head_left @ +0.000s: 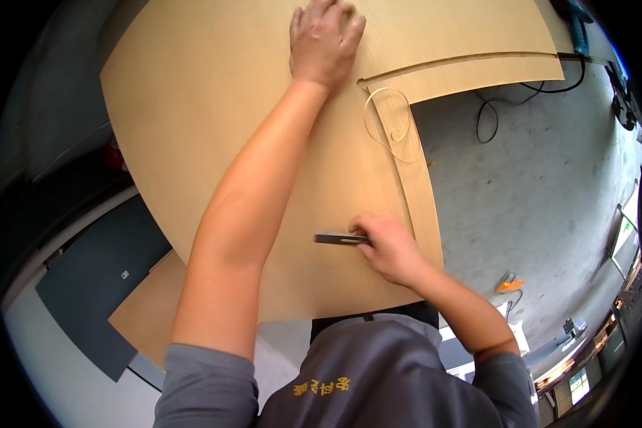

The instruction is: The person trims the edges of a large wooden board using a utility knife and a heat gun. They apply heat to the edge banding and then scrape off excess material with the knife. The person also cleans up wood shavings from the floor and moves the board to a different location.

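Observation:
A large pale wooden panel (pixel 214 93) fills the upper middle of the view. My left hand (pixel 324 39) rests flat on it near its far edge, fingers spread. My right hand (pixel 389 246) is closed on a small dark metal blade tool (pixel 339 239), held flat against the panel close to its right edge. A narrow edge strip (pixel 414 171) runs along that right side, and a thin curled shaving (pixel 389 125) loops over its upper part.
A grey concrete floor (pixel 535 185) lies to the right, with a black cable (pixel 488 114) and an orange object (pixel 510 284). Dark boards (pixel 100 285) and another pale board (pixel 146 314) lie lower left. A power tool (pixel 578 28) sits at the top right.

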Motion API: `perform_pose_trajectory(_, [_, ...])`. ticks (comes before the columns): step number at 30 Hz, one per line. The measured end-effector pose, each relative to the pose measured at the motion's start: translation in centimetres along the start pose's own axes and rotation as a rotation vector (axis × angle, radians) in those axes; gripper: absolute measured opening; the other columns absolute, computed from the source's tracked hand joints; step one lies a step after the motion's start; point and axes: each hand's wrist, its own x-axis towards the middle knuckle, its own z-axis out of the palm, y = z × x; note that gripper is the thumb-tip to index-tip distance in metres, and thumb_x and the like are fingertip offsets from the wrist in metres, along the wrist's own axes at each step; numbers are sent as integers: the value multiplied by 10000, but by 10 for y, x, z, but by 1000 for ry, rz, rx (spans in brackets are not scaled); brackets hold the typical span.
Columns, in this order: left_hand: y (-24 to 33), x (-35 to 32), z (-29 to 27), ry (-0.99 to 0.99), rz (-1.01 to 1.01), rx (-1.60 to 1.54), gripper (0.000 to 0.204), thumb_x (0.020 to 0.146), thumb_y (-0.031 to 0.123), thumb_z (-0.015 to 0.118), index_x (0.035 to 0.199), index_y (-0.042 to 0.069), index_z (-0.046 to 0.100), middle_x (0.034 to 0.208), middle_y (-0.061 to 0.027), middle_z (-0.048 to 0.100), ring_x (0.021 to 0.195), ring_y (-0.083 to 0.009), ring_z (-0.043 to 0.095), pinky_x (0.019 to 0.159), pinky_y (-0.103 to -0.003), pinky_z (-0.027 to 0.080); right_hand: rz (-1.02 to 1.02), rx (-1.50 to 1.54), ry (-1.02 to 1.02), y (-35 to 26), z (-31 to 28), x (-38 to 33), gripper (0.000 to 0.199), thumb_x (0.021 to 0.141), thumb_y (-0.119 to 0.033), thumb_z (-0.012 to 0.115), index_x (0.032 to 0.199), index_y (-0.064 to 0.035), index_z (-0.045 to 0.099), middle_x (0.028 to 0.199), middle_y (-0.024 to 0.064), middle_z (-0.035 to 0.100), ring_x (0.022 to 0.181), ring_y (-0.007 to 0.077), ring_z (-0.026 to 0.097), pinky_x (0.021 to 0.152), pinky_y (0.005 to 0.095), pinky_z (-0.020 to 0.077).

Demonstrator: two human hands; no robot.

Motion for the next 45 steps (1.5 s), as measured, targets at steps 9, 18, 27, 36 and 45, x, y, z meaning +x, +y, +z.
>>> perform_pose_trajectory(9, [0,-67,-20,-285,241,-261,309,733,62,676,1039,70,629,1456,-134,491,1437,-358,329,1180,-460,275,215,54,657,35,-73,-62,646,883,-91,633,1485,-107,398,1142,93,556,940,195,614,753,313,520])
perform_pose_trajectory(18, [-80,30,-26,-149,23,-228,567,984,405,468,1458,93,446,1564,-147,354,1473,-310,274,1207,-457,193,166,-303,641,37,-74,-26,556,766,-63,768,1299,-104,617,1094,82,631,867,261,671,694,346,543])
perform_pose_trajectory(27, [-59,104,7,83,-320,476,701,1006,540,326,1550,99,290,1630,-114,227,1513,-273,180,1219,-505,133,-14,-548,545,43,-115,9,530,751,-65,773,1264,-120,653,1022,70,676,796,253,651,650,339,525])
perform_pose_trajectory(36, [-60,95,16,127,-310,503,716,994,554,340,1541,93,314,1624,-108,247,1511,-269,187,1222,-486,129,-114,-589,413,51,-131,18,540,752,-76,778,1273,-116,643,1011,70,679,777,243,655,631,326,527])
perform_pose_trajectory(45, [-48,79,19,158,-268,437,700,1008,530,316,1537,72,315,1620,-117,255,1509,-267,194,1226,-464,128,-91,-567,459,50,-127,30,522,768,-72,769,1273,-98,641,1008,82,677,770,253,656,633,329,531])
